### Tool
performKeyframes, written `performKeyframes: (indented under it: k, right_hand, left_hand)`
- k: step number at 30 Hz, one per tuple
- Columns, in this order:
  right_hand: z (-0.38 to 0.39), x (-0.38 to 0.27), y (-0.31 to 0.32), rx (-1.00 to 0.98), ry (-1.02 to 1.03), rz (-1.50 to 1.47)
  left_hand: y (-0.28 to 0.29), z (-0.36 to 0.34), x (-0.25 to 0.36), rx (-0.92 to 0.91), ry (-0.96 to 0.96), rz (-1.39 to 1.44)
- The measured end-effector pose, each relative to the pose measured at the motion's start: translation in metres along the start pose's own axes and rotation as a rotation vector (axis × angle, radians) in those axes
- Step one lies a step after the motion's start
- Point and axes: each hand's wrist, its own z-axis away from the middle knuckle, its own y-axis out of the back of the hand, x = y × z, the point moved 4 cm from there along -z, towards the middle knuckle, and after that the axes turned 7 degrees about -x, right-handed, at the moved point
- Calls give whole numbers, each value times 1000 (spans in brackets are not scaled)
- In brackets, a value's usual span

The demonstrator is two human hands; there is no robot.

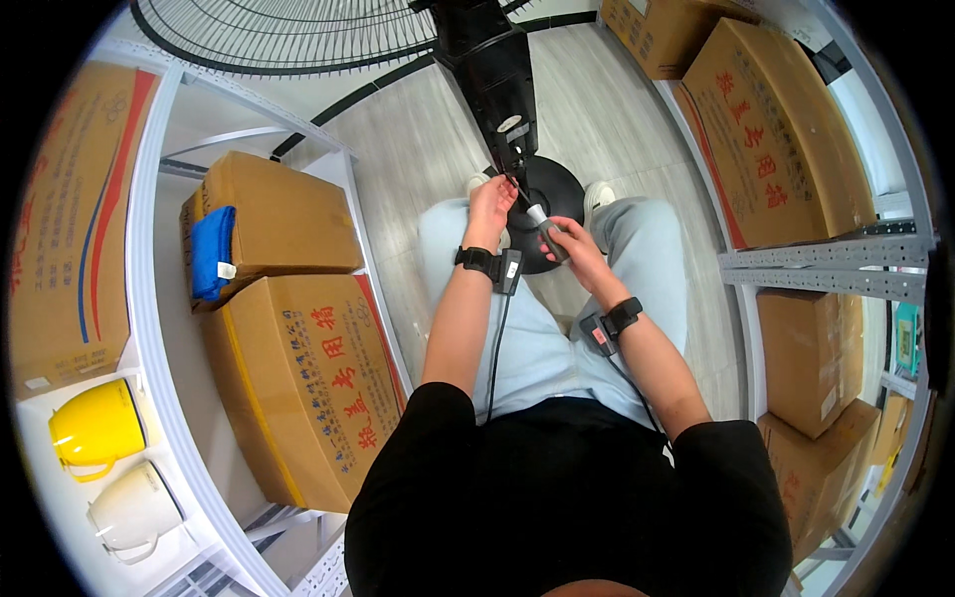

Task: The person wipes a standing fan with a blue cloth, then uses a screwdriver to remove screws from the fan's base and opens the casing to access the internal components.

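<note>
A black fan stand [482,75] rises from a round black base [557,184] on the floor between my legs. My right hand [572,244] is closed around the dark handle of a screwdriver [550,234] with a silver collar, its thin shaft angled up toward the lower part of the stand. My left hand [490,206] is pinched at that lower part, beside the shaft's far end; what its fingertips hold is too small to make out. The wire fan guard [279,40] is at the top of the view. Both wrists wear black straps with cabled devices.
Metal shelving [831,264] flanks me on both sides, holding several cardboard boxes [284,398]. A blue cloth [212,254] hangs over one box at left. A yellow mug [95,423] and a white mug [134,507] sit on the lower left.
</note>
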Motion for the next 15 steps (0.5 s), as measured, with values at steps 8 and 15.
performKeyframes:
  k: [8,15]
  right_hand:
    - [-9,10,2,91,109,180]
    - [-14,11,1,131,146,320]
  left_hand:
    - [-6,5,-8,-20,28,27]
    - [-4,5,-9,-11,54,-60]
